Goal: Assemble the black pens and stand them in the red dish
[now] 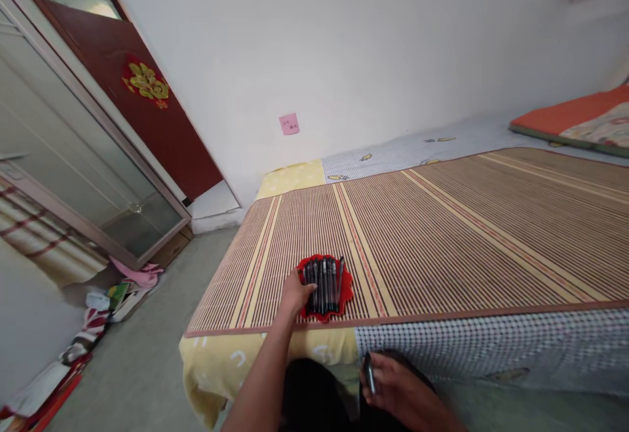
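On the striped mat lies a red scalloped plate [348, 291] with a row of several black pens [327, 288] side by side in it. My left hand [295, 293] closes on the plate's left edge, its thumb resting over the leftmost pens; the other fingers are partly hidden. Lower down, beyond the near edge of the bed and above my knees, my right hand [396, 386] is closed around a dark, slim pen [369, 374], seen nearly end-on.
The woven mat [442, 242] covers most of the bed. Folded orange bedding [565, 114] sits at the far right. A pink note [289, 124] is stuck to the white wall. Floor at left holds assorted clothes and shoes [98, 307] beside a glass-panelled door [108, 157].
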A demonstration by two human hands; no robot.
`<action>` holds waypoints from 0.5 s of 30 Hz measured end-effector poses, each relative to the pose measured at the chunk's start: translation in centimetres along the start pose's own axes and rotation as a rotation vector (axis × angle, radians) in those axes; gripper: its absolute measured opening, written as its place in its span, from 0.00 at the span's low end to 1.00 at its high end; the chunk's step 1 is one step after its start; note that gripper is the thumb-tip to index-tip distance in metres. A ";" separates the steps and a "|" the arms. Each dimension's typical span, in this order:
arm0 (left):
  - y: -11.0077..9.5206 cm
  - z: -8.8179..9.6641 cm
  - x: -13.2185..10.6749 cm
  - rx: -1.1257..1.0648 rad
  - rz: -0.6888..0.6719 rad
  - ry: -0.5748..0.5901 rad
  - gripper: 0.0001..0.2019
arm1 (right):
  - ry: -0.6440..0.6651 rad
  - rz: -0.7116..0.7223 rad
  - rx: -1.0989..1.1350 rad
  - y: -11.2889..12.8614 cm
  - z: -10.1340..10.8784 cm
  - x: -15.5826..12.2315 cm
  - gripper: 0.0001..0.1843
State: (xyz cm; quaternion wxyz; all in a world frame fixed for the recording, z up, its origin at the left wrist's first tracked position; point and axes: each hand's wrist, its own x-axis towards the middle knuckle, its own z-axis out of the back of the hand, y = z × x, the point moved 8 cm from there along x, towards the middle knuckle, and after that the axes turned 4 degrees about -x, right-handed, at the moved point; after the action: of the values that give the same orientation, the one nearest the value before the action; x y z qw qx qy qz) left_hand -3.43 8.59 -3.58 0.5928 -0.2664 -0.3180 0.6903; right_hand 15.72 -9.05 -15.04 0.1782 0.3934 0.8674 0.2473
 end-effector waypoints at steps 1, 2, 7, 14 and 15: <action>0.2 -0.1 0.1 -0.027 0.011 0.006 0.17 | -0.003 -0.004 0.010 0.0 0.1 0.1 0.12; 0.5 -0.1 0.2 -0.052 0.022 0.010 0.16 | -0.002 -0.007 0.015 0.1 0.2 0.1 0.11; 1.6 -0.1 0.8 -0.168 0.083 0.015 0.16 | 0.023 -0.006 0.025 0.1 0.0 0.1 0.11; 2.1 -0.3 0.9 -0.368 0.101 0.011 0.18 | 0.016 -0.014 0.022 0.2 0.1 0.2 0.09; 2.1 -0.3 0.8 -0.395 0.098 0.008 0.18 | 0.013 -0.012 0.026 0.2 0.1 0.2 0.09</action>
State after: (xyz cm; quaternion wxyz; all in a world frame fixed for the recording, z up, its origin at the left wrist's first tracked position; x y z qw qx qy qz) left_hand -4.65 9.23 -5.33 0.4959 -0.3956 -0.4314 0.6415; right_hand 15.80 -8.71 -15.05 0.1690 0.3888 0.8740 0.2377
